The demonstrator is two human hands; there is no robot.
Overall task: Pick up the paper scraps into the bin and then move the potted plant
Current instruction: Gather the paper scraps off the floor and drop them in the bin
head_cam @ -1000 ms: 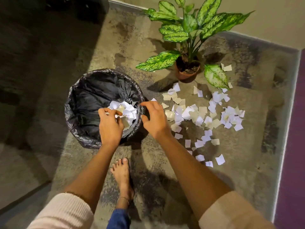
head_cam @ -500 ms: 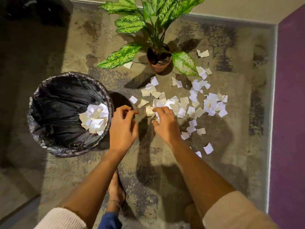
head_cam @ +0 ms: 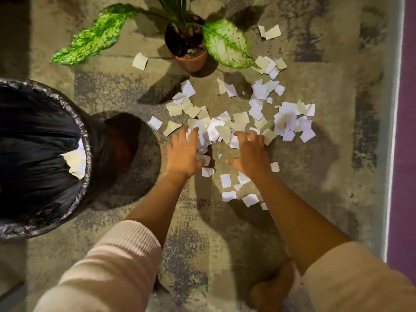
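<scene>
Several white paper scraps [head_cam: 240,119] lie scattered on the mottled floor in front of a potted plant [head_cam: 191,57] in a terracotta pot with broad green leaves. My left hand [head_cam: 183,152] and my right hand [head_cam: 249,152] rest on the near edge of the pile, fingers spread over the scraps, with a few pieces between them. At the left stands a bin [head_cam: 40,154] lined with a black bag; some scraps [head_cam: 75,159] lie inside it near its right rim.
A purple wall [head_cam: 407,109] runs along the right edge. Stray scraps lie beside the pot, one at the left [head_cam: 140,61] and some at the upper right [head_cam: 270,32]. My bare foot [head_cam: 272,287] is at the bottom.
My hands left the bin, where they dropped scraps, and moved right to the pile on the floor. The view swung right and closer to the floor.
</scene>
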